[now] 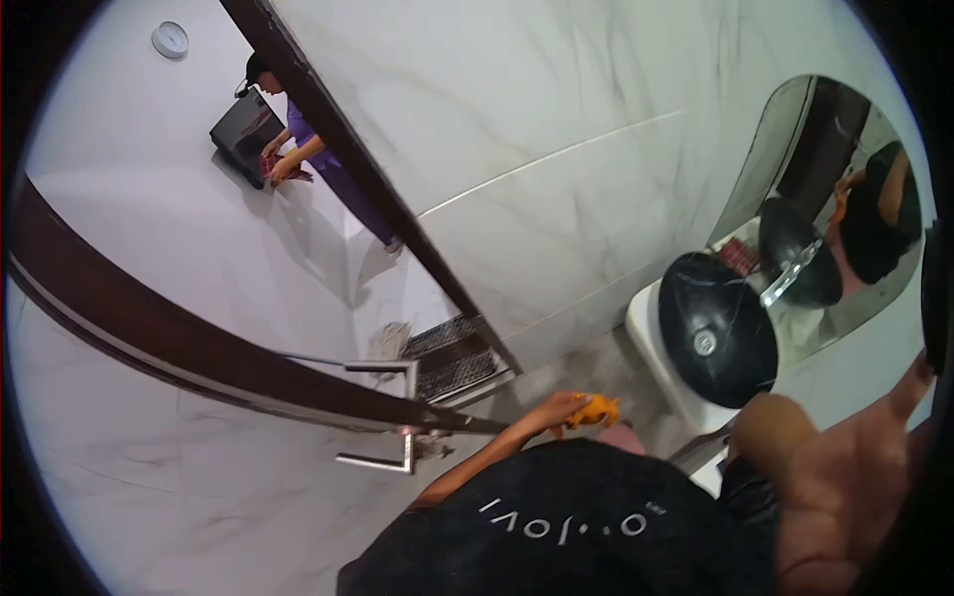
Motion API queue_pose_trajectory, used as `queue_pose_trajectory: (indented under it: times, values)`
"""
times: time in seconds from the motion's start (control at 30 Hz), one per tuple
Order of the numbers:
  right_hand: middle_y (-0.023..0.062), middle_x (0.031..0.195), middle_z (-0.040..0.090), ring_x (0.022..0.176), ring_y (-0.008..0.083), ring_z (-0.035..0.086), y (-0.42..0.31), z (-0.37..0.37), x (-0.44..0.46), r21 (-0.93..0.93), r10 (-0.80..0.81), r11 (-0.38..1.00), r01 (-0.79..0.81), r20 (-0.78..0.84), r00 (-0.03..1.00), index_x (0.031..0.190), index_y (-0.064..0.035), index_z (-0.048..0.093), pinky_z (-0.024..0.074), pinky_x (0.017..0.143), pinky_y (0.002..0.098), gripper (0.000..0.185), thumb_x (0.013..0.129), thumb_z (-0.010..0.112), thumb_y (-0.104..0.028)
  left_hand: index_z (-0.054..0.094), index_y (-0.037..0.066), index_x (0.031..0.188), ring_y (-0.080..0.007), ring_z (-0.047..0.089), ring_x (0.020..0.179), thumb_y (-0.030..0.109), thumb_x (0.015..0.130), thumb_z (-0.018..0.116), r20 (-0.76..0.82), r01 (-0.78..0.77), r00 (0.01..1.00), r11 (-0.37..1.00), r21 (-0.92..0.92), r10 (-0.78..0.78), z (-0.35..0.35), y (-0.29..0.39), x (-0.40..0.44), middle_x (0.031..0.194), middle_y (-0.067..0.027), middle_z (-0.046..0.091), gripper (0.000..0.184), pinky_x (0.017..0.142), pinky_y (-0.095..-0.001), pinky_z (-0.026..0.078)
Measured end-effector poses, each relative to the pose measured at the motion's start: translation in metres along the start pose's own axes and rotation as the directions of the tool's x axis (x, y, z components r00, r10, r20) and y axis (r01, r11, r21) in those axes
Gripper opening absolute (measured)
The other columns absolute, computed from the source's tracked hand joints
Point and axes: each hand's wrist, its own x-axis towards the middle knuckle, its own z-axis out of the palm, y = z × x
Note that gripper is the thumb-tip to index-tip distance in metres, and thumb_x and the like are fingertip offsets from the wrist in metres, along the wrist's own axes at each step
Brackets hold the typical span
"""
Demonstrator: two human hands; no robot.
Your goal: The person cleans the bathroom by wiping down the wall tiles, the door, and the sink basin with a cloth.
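My left hand (562, 408) is closed around a crumpled orange cloth (594, 410), held low in front of my black shirt. Close to the camera at the right edge is my right hand (855, 477), its palm showing and the visible finger stretched upward. I see nothing in that palm; part of the hand is cut off by the frame's dark border. Beyond it sits a black basin (701, 298) on a white counter (646, 316), with a chrome tap (792, 273) at its far side.
An open dark door (268, 372) with metal handles (409, 447) stands to my left. A mirror (845, 189) hangs above the basin. A red patterned cloth (738, 256) lies beside the tap. Through the doorway, a person (313, 149) holds a red cloth near a black screen (243, 134). A mat (452, 358) lies at the threshold.
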Motion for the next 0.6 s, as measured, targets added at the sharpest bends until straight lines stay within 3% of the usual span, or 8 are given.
queue_pose_trajectory:
  times: [0.1, 0.17, 0.23, 0.33, 0.4, 0.6]
  values:
    - [0.0038, 0.092, 0.058, 0.073, 0.0169, 0.05, -0.003, 0.018, 0.017, -0.076, -0.086, 0.993, 0.088, 0.035, 0.996, 0.09, -0.0108, 0.06, 0.0383, 0.065, 0.0389, 0.017, 0.074, 0.061, -0.016, 0.057, 0.007, 0.105, -0.0097, 0.05, 0.046, 0.051, 0.083, 0.047, -0.004, 0.049, 0.999, 0.995, 0.091, -0.049, 0.008, 0.015, 0.008, 0.062, -0.001, 0.05, 0.05, 0.033, -0.0241, 0.043]
    - [0.0038, 0.093, 0.058, 0.075, 0.017, 0.05, -0.02, -0.001, 0.005, -0.111, -0.101, 0.988, 0.107, 0.059, 0.993, 0.091, -0.0114, 0.06, 0.0374, 0.066, 0.0394, 0.018, 0.074, 0.061, -0.016, 0.056, 0.008, 0.109, -0.0097, 0.05, 0.048, 0.054, 0.082, 0.047, 0.043, -0.002, 0.999, 0.996, 0.095, -0.002, 0.009, 0.008, 0.015, 0.063, -0.0012, 0.05, 0.054, 0.034, -0.0242, 0.044]
    - [0.0039, 0.094, 0.057, 0.076, 0.0172, 0.049, -0.017, 0.01, 0.026, -0.18, -0.163, 0.966, 0.183, 0.12, 0.979, 0.091, -0.0119, 0.06, 0.0365, 0.067, 0.0399, 0.018, 0.074, 0.061, -0.016, 0.056, 0.008, 0.108, -0.0098, 0.051, 0.052, 0.055, 0.081, 0.049, 0.049, 0.085, 0.995, 0.989, 0.123, -0.091, 0.016, 0.029, 0.01, 0.065, -0.0015, 0.05, 0.055, 0.036, -0.024, 0.044]
    - [0.0039, 0.096, 0.057, 0.078, 0.0175, 0.048, -0.035, -0.025, 0.015, -0.262, -0.252, 0.919, 0.294, 0.182, 0.95, 0.092, -0.0127, 0.059, 0.0352, 0.068, 0.0407, 0.018, 0.074, 0.06, -0.017, 0.056, 0.013, 0.111, -0.0103, 0.051, 0.049, 0.054, 0.08, 0.051, 0.077, 0.008, 0.997, 0.992, 0.126, -0.018, 0.011, 0.011, 0.027, 0.062, -0.0009, 0.049, 0.051, 0.037, -0.0293, 0.046]
    - [0.004, 0.097, 0.056, 0.079, 0.0177, 0.047, -0.023, 0.002, 0.037, -0.28, -0.268, 0.906, 0.316, 0.197, 0.943, 0.092, -0.0132, 0.059, 0.0343, 0.069, 0.0412, 0.019, 0.074, 0.06, -0.017, 0.057, 0.007, 0.1, -0.0113, 0.05, 0.048, 0.057, 0.08, 0.05, 0.046, 0.087, 0.995, 0.989, 0.12, -0.093, 0.015, 0.018, 0.017, 0.064, -0.0023, 0.05, 0.054, 0.038, -0.0244, 0.045]
    - [0.0041, 0.099, 0.054, 0.083, 0.0182, 0.045, -0.035, -0.017, 0.03, -0.284, -0.264, 0.909, 0.305, 0.173, 0.949, 0.094, -0.0148, 0.059, 0.0316, 0.072, 0.0427, 0.02, 0.074, 0.059, -0.017, 0.059, 0.01, 0.102, -0.0109, 0.049, 0.046, 0.057, 0.078, 0.052, 0.067, 0.106, 0.992, 0.994, 0.035, -0.108, 0.002, 0.001, 0.023, 0.061, -0.0007, 0.05, 0.054, 0.034, -0.0241, 0.041]
